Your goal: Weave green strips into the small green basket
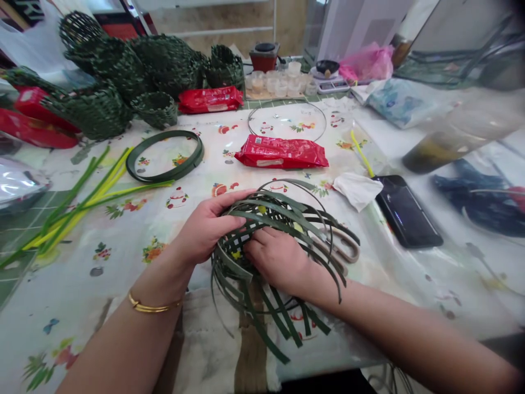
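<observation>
A half-woven basket (pixel 262 219) of dark green flat strips is between my hands, its loose strip ends splaying out to the right and toward me. My left hand (pixel 211 224) grips its left rim, thumb on top. The fingers of my right hand (pixel 279 257) are curled down inside the weave, their tips hidden. Small yellow bits show among the strips. Scissors with beige handles (pixel 346 246) lie partly under the strips on the right.
Several finished green baskets (pixel 164 65) are piled at the back left. A strip coil (pixel 164 156), green and yellow strips (pixel 82 205) and a red packet (pixel 283 152) lie on the patterned cloth. To the right are a crumpled tissue (pixel 358 190), a phone (pixel 408 210) and a cup of dark liquid (pixel 435 148).
</observation>
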Available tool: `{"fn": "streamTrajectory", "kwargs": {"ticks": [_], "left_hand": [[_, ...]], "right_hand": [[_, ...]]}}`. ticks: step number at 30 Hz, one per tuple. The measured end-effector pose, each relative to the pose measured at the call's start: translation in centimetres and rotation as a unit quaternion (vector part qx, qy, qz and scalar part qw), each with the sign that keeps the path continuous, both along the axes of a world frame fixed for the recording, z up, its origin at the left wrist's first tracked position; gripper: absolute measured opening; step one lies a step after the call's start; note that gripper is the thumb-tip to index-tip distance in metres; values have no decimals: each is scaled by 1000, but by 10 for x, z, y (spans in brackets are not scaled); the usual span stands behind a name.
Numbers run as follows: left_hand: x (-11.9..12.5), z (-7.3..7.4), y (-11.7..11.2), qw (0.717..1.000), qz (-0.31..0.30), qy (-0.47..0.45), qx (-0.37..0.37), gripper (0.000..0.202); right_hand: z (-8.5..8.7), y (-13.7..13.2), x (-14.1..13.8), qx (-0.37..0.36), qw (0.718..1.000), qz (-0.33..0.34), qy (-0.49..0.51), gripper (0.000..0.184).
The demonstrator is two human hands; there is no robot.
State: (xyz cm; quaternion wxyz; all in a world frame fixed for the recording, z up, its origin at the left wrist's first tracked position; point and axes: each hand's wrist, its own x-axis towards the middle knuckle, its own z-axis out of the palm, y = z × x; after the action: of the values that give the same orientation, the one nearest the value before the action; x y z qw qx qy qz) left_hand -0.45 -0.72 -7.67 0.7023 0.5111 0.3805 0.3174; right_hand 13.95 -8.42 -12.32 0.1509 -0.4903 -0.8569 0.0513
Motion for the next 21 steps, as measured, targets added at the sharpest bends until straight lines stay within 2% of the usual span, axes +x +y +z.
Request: {"fn": "streamTrajectory", "kwargs": {"ticks": [4,8,12,16,21], "left_hand": [[-3,-1,4,999,6,21,-25,51],[-9,-7,11,999,-11,8,-44,53],[-12,-14,17,998,-38,-13,-46,59],[-13,-18,22,997,-41,-25,-64,61],[-14,-23,28,993,-62,-52,-82,62]], "right_hand": [[9,5,-1,53,990,93,-94,17],[9,6,3,46,984,103,-137,19],[3,8,4,29,989,97,-108,14],[3,9,5,21,992,98,-75,11],[0,8,7,35,997,71,1,19]]}}
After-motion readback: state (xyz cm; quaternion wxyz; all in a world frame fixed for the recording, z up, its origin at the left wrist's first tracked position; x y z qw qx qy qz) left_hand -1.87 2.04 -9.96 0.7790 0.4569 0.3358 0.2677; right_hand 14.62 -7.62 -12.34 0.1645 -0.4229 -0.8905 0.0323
